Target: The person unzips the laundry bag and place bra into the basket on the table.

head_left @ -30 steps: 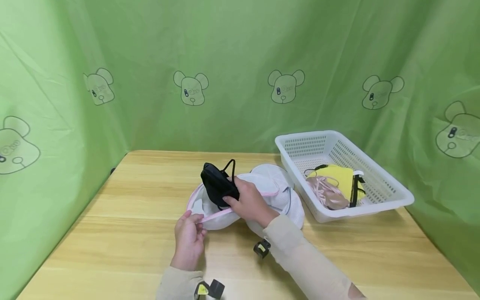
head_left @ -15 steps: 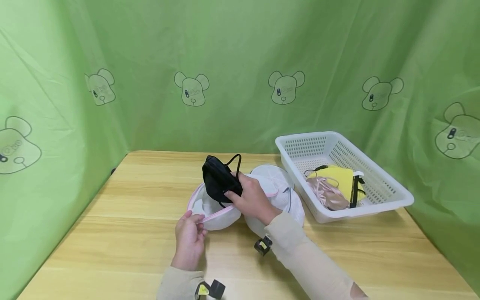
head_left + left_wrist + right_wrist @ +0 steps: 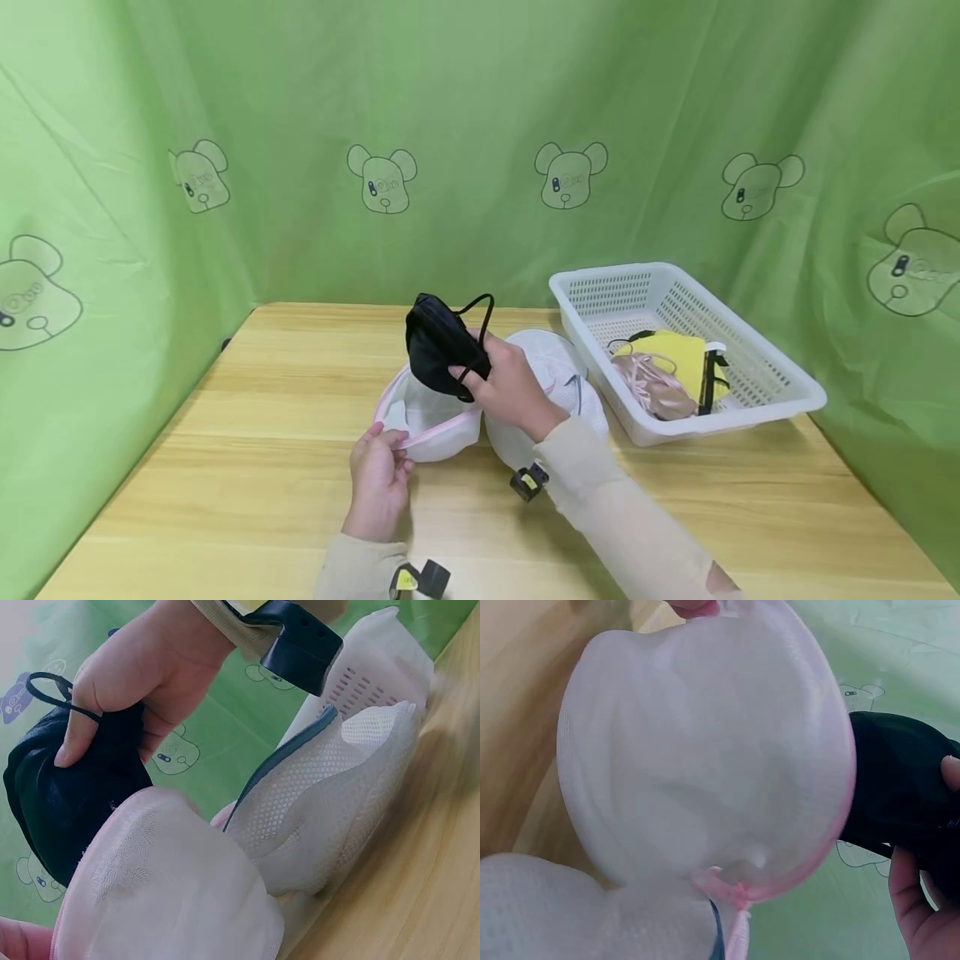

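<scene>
My left hand (image 3: 378, 483) pinches the pink-zipped rim of a white laundry bag (image 3: 450, 443), holding its mouth open. Above that mouth my right hand (image 3: 510, 383) grips a black cup-shaped cloth item (image 3: 442, 346), thumb on the near side. A thin cord loop stands up from it. In the left wrist view the right hand (image 3: 150, 667) holds the black item (image 3: 75, 787) beyond the bag's pink edge. The right wrist view has the white bag (image 3: 705, 765) large in the middle, with the right thumb and a finger on the black item (image 3: 900, 780) at the right.
Beside the bag lies another white mesh bag (image 3: 300, 802) with a blue-grey zip. A white perforated basket (image 3: 780, 379) at the right holds a yellow cloth item (image 3: 671, 346) with black straps and a pinkish satin item (image 3: 656, 387). Green curtain (image 3: 480, 83) hangs around the wooden table (image 3: 262, 467).
My right hand has lifted the black item up and slightly right, from partly inside the bag's mouth to above it. My left hand stays on the rim.
</scene>
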`<state>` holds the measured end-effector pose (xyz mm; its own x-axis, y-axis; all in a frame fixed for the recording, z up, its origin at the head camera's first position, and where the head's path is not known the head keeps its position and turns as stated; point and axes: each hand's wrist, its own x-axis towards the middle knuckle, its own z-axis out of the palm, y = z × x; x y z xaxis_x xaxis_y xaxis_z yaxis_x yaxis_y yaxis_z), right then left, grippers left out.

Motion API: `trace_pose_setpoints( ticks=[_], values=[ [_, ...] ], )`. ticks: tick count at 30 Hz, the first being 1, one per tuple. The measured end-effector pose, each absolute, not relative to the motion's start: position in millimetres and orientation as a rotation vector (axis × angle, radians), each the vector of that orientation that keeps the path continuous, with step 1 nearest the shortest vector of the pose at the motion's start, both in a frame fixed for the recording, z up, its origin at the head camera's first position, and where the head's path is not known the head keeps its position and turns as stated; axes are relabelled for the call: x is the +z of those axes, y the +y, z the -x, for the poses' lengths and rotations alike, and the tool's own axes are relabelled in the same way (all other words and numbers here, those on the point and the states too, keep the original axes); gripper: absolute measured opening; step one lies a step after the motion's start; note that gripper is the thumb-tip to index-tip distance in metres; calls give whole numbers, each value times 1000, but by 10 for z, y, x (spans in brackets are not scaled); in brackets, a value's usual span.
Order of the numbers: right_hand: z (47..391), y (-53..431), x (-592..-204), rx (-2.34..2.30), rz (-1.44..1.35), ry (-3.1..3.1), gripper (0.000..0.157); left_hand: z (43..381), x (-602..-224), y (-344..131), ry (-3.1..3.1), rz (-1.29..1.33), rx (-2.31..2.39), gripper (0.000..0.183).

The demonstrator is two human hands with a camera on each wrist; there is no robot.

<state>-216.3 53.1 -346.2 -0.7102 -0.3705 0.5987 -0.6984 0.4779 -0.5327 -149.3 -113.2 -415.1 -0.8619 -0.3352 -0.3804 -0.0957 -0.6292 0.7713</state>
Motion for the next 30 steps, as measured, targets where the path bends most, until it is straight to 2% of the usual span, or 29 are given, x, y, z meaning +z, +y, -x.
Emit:
trace_pose_setpoints(
  ticks=[7, 18, 30],
  values=[
    [2174, 602, -3408, 1114, -861, -2327, 44, 1492, -4162, -1136, -1270, -771, -2610, 56],
    [2220, 788, -3431, 1073, -757, -2353, 43, 1489, -4145, -1142, -1265, -771, -2618, 60],
    [2307, 1009, -3485, 1018, -724, -2339, 44, 1500, -4156, -1136, -1271, -787, -2605, 53]
  ],
)
